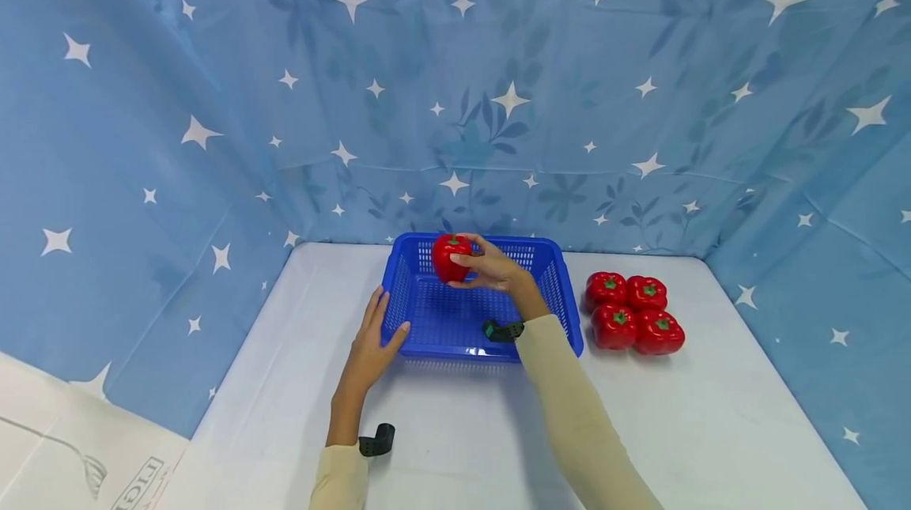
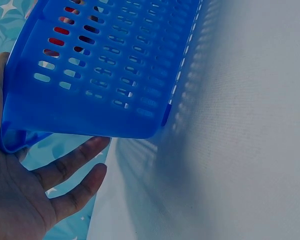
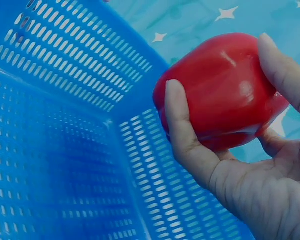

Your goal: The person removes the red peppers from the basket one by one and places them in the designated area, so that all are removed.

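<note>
A red bell pepper [image 1: 450, 258] with a green stem is in my right hand [image 1: 491, 265], over the back part of a blue perforated plastic basket [image 1: 491, 351]. In the right wrist view, thumb and fingers curl round the glossy pepper [image 3: 220, 90], above the basket wall [image 3: 155, 170]. My left hand [image 1: 368, 352] rests at the basket's front left corner, thumb by the front rim and fingers along the left side. The left wrist view shows the left hand [image 2: 25, 200] with fingers spread below the rim corner.
Several red bell peppers [image 1: 633, 314] stand grouped on the white table [image 1: 455, 431], right of the basket. A blue curtain [image 1: 455, 99] with white stars hangs behind the table and along both sides. Dark bands [image 1: 377, 440] are on both wrists.
</note>
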Action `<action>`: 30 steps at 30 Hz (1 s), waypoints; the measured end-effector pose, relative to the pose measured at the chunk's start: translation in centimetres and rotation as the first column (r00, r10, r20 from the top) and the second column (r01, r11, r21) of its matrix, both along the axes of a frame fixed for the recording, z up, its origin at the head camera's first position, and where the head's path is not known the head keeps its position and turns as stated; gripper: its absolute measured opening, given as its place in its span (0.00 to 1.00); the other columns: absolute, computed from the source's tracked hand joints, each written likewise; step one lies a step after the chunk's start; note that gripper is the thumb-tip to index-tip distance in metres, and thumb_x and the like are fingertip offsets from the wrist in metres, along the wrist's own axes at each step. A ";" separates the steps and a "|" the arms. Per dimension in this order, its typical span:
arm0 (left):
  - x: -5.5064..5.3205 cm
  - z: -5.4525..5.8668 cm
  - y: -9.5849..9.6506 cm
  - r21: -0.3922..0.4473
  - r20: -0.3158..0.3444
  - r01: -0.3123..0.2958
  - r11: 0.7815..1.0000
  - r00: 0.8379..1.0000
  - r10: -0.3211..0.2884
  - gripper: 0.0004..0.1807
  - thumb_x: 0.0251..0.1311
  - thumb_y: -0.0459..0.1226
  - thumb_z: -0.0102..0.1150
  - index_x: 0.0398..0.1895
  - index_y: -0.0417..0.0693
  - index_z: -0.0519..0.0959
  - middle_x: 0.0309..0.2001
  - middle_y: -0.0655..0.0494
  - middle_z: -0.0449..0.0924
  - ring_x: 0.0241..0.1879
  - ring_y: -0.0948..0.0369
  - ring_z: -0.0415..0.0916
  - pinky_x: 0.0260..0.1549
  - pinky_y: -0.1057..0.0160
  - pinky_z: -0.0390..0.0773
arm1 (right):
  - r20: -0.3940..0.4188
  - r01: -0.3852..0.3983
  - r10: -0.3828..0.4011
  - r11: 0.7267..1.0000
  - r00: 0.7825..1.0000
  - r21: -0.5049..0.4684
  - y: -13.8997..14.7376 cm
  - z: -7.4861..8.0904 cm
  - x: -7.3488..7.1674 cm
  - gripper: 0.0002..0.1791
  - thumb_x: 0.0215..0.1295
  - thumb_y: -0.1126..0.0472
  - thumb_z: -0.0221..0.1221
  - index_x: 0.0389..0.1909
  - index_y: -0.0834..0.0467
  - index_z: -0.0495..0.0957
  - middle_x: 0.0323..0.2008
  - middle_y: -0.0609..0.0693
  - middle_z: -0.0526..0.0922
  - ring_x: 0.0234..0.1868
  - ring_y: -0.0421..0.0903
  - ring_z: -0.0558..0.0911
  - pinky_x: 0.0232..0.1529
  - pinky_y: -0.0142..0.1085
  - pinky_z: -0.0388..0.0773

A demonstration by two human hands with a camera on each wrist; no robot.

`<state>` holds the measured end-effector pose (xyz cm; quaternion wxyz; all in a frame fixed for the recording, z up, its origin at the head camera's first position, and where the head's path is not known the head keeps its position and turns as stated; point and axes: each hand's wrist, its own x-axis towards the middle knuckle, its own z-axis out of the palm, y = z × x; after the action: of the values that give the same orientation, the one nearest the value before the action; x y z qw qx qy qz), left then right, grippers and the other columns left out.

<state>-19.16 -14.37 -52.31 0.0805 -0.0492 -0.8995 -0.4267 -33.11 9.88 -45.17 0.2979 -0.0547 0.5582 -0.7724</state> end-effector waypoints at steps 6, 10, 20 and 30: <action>0.1 0.0 -0.1 0.000 0.003 0.012 1.000 1.000 -0.012 0.41 0.59 0.59 0.46 0.71 0.60 0.43 0.70 0.69 0.32 0.69 0.56 0.38 0.61 0.42 0.51 | -0.033 0.050 -0.050 0.999 0.998 0.007 1.3 1.5 1.0 0.35 0.53 0.64 0.63 0.60 0.45 0.59 0.60 0.54 0.58 0.60 0.60 0.60 0.45 0.54 0.73; 0.0 0.1 -0.1 -0.005 -0.002 0.001 1.000 1.000 -0.001 0.41 0.58 0.59 0.45 0.71 0.60 0.44 0.70 0.71 0.32 0.69 0.57 0.38 0.61 0.43 0.52 | -0.044 0.068 -0.069 0.997 0.997 -0.019 2.4 2.6 1.5 0.37 0.53 0.64 0.63 0.62 0.46 0.56 0.61 0.54 0.58 0.61 0.60 0.60 0.45 0.56 0.72; 0.1 0.1 -0.1 0.010 0.004 0.003 1.000 1.000 -0.003 0.41 0.59 0.58 0.46 0.71 0.59 0.43 0.70 0.72 0.31 0.69 0.56 0.37 0.61 0.42 0.50 | -0.227 0.168 -0.140 0.979 0.964 0.112 5.8 4.1 4.0 0.38 0.55 0.60 0.62 0.65 0.48 0.53 0.62 0.55 0.57 0.60 0.59 0.63 0.48 0.56 0.71; -0.1 0.2 -0.1 0.010 -0.016 0.014 1.000 1.000 -0.014 0.41 0.58 0.60 0.45 0.71 0.57 0.45 0.71 0.66 0.35 0.69 0.56 0.39 0.61 0.42 0.51 | -0.398 0.309 -0.201 0.923 0.895 0.229 9.3 4.6 8.0 0.41 0.52 0.54 0.64 0.65 0.45 0.53 0.61 0.53 0.60 0.59 0.54 0.64 0.46 0.45 0.76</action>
<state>-19.21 -14.42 -52.13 0.0847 -0.0584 -0.8962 -0.4315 -25.13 19.15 -40.54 0.0882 -0.0799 0.7120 -0.6920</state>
